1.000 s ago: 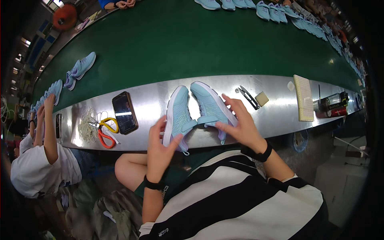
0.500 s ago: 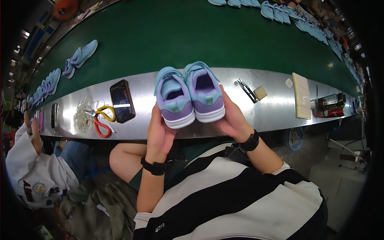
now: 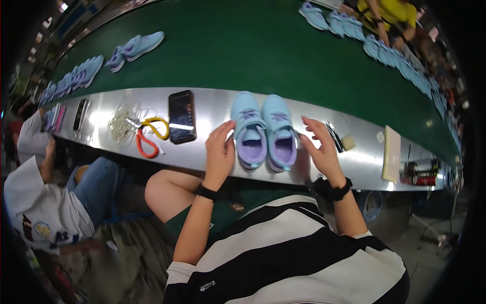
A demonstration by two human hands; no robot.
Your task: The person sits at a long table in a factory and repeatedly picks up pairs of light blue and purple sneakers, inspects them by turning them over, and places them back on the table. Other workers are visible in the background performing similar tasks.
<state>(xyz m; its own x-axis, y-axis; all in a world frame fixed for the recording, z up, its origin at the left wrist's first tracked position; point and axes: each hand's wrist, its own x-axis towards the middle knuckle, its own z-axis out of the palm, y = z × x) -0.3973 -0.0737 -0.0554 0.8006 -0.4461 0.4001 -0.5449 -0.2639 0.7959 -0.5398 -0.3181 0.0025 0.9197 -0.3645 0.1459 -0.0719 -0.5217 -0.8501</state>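
A pair of light blue sneakers with lilac linings stands side by side on the metal ledge in front of me, toes pointing away. My left hand (image 3: 221, 152) is beside the left sneaker (image 3: 250, 133), its fingers loosely bent near the shoe's side and not wrapped round it. To the right of the right sneaker (image 3: 280, 134), my right hand (image 3: 322, 152) is open, thumb and fingers apart, holding nothing. Black bands circle both wrists. Thread snips (image 3: 334, 136) and a small tan block (image 3: 348, 142) lie just beyond my right hand.
Left on the metal ledge (image 3: 202, 104) lie a phone (image 3: 181, 117), scissors (image 3: 150, 133) and tangled thread (image 3: 121, 124). A pale pad (image 3: 391, 153) lies right. More sneakers line the green belt (image 3: 228, 48). One co-worker (image 3: 55, 202) sits left; another (image 3: 390, 15) works across the belt.
The sneaker pair has gone from being held up, heels toward me, to standing on the ledge. Both hands have let go and moved apart. The view has shifted, showing a co-worker in yellow.
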